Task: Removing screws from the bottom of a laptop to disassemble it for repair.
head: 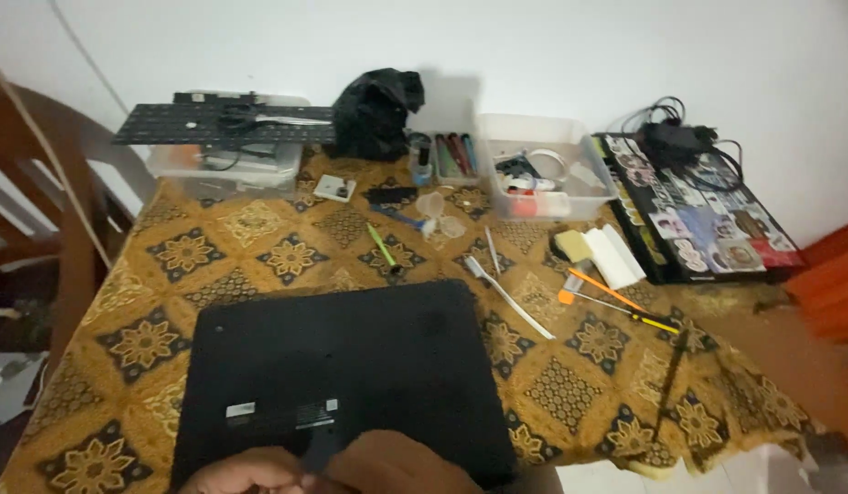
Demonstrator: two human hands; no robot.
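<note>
Head view: both hands, left hand (246, 473) and right hand (401, 467), pinch a small dark tool (319, 450) at the near edge of the flat black upside-down laptop (346, 380). Next, steady prying seems needed.

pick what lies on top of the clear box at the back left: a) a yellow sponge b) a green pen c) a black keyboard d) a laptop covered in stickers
c, a black keyboard rests across the clear plastic box at the table's back left.
</note>
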